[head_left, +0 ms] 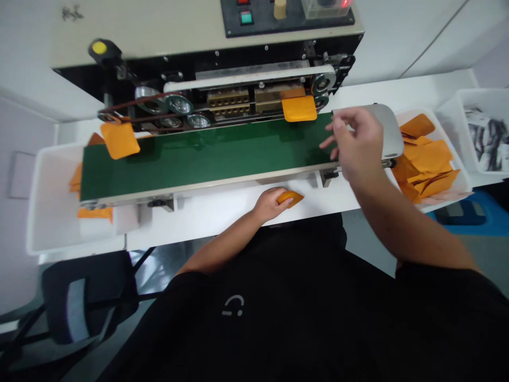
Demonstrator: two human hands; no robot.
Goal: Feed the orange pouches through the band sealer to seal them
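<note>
My left hand (272, 205) is closed around an orange pouch (293, 198) low over the white table in front of the machine. Above the right end of the green conveyor belt (222, 156), my right hand (353, 138) hangs with fingers apart and slightly curled; I see nothing in it. Just left of it, one orange pouch (299, 109) sticks out of the band sealing machine (254, 79), its top edge in the bands. Another orange pouch (120, 140) hangs tilted at the machine's left end, over the belt.
At the right, a white bin (463, 185) holds several orange pouches (429, 159). Beyond it stands a second bin (461, 116) with black-and-white packets. A white bin (43, 196) under the belt's left end contains more orange pouches. A black chair (95, 292) stands at lower left.
</note>
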